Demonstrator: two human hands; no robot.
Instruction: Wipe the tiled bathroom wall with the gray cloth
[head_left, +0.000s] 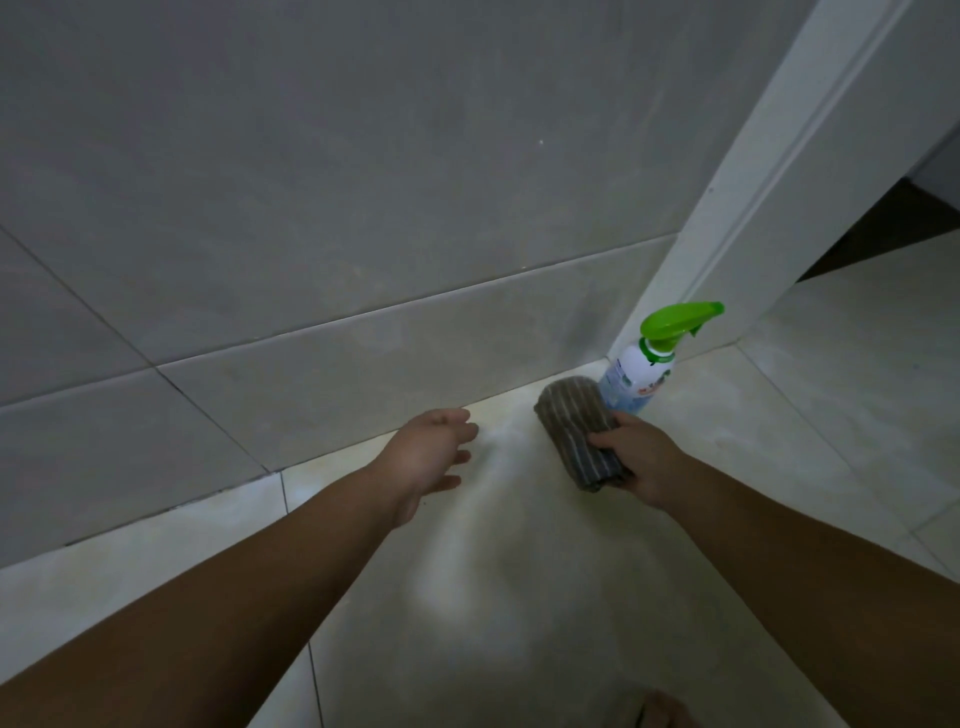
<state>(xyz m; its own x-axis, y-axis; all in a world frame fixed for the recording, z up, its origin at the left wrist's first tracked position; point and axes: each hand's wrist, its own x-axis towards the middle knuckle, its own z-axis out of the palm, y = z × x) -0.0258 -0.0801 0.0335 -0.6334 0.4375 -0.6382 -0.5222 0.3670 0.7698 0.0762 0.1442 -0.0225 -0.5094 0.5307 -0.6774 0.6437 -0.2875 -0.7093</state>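
At lower right, the right hand (641, 457) has its fingers clamped on the folded gray striped cloth (576, 431); the left hand (431, 452) hangs open-fingered. Wiping seems not begun: next, lift cloth to the gray tiled wall (311, 182).

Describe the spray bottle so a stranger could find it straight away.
Follow the gray tiled wall right to the white door frame. The spray bottle stands on the floor at its foot, beside the gray cloth. Its bright green trigger is unique here.

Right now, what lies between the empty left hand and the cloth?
Nothing: only bare floor tile separates the left hand from the gray cloth, per the head view.
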